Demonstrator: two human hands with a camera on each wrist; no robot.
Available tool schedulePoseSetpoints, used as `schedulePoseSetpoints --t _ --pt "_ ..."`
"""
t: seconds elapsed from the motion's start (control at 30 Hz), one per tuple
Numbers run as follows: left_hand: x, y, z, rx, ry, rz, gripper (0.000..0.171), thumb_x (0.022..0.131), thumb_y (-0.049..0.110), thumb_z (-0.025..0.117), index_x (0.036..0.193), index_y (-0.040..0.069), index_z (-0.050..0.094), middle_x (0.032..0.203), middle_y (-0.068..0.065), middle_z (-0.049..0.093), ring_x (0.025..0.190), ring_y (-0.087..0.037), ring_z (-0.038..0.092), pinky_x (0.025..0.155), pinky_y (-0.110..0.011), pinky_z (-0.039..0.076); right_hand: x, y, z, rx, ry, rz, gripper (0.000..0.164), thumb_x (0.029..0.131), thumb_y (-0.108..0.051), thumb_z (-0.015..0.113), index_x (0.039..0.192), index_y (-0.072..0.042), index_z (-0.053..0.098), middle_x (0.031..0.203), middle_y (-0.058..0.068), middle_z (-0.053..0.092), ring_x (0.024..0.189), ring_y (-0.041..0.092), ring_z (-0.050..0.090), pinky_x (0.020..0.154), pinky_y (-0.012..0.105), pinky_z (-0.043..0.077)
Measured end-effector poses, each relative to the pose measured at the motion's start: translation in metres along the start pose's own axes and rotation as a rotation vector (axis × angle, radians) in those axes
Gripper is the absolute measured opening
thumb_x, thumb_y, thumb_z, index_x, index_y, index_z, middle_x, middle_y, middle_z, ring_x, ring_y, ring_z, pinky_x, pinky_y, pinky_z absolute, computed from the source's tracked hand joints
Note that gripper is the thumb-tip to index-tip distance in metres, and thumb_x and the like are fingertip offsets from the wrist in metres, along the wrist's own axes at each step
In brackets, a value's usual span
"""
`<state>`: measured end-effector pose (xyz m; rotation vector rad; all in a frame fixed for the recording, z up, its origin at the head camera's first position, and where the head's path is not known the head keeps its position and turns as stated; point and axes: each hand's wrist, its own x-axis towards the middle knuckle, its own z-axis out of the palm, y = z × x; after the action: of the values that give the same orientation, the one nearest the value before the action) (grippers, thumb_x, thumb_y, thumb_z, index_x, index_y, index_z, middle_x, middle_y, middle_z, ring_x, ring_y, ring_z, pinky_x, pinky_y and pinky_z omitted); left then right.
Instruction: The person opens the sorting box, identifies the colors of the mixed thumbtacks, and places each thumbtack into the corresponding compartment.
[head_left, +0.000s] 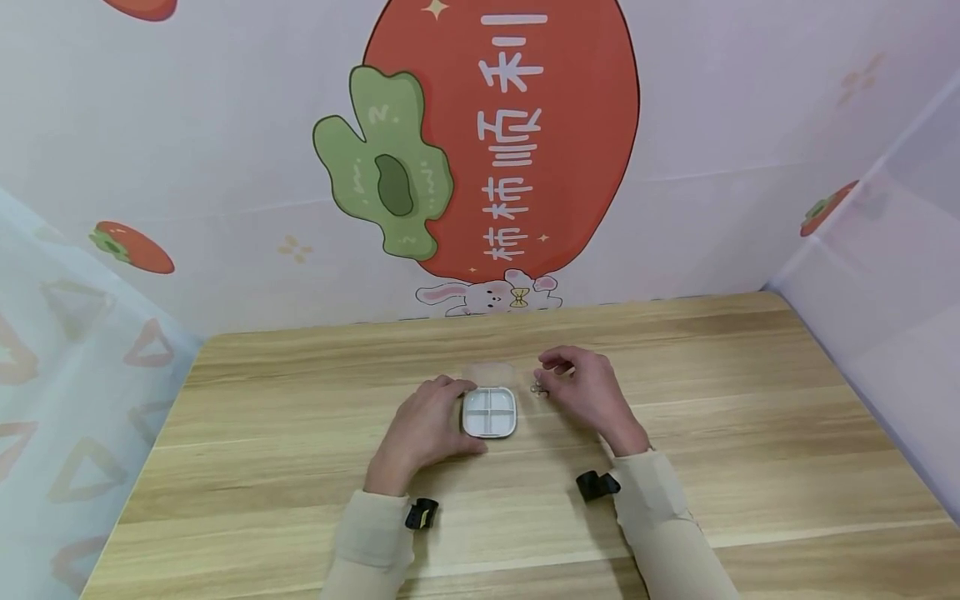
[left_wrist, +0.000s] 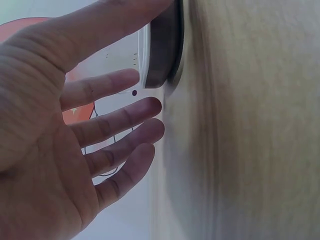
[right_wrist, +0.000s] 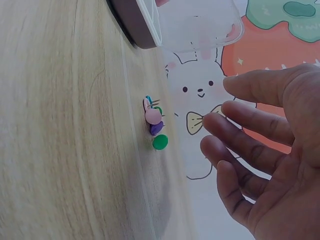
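Note:
A small white box [head_left: 489, 435] with a cross divider stands on the table, its clear lid [head_left: 489, 372] folded open to the back. Beside its left side is my left hand [head_left: 429, 422], thumb at the front edge and index finger at the back left corner. In the left wrist view, those fingers are fairly straight around the dark-sided box [left_wrist: 164, 50]. To the right, several coloured thumbtacks [right_wrist: 160, 142], pink, green, purple and blue, lie in a small cluster. My right hand [head_left: 588, 392] hovers over them, fingers loosely bent, nothing visible between them in the right wrist view.
The wood-grain table [head_left: 300, 467] runs back to a printed wall cloth [head_left: 247, 275] with a large persimmon and a rabbit. Cloth walls also stand at the left and right sides. A black wrist camera [head_left: 597, 485] sits by each cuff.

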<state>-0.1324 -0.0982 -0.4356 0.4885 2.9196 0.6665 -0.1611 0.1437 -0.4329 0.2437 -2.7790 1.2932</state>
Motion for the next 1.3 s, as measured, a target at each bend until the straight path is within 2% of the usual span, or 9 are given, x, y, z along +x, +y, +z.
schedulePoseSetpoints --t 0.37,0.77,1.3 --pt "0.0 0.0 0.002 -0.04 0.009 0.001 0.079 0.056 0.045 0.083 0.123 0.015 0.053 0.115 0.0 0.055 0.101 -0.018 0.049 0.086 -0.038 0.042 0.001 0.002 -0.002 -0.012 -0.008 -0.009 0.025 0.082 -0.027 0.067 0.1 -0.01 0.066 0.086 -0.005 0.063 0.082 0.015 0.058 0.069 0.031 0.046" --pt "0.002 0.0 0.005 -0.028 0.019 0.003 0.074 0.06 0.041 0.082 0.122 0.014 0.053 0.114 0.0 0.055 0.101 -0.016 0.049 0.087 -0.035 0.041 0.001 0.007 -0.01 -0.068 -0.059 0.029 0.024 0.083 -0.025 0.066 0.101 -0.01 0.065 0.089 -0.003 0.063 0.083 0.015 0.057 0.073 0.031 0.046" --pt "0.003 -0.005 0.002 -0.045 0.053 -0.057 0.076 0.06 0.039 0.083 0.123 0.01 0.053 0.115 -0.003 0.056 0.1 -0.017 0.051 0.087 -0.035 0.042 -0.001 0.017 -0.013 -0.169 -0.142 0.024 0.016 0.079 -0.017 0.068 0.094 -0.012 0.067 0.087 -0.002 0.061 0.078 0.014 0.054 0.069 0.03 0.045"
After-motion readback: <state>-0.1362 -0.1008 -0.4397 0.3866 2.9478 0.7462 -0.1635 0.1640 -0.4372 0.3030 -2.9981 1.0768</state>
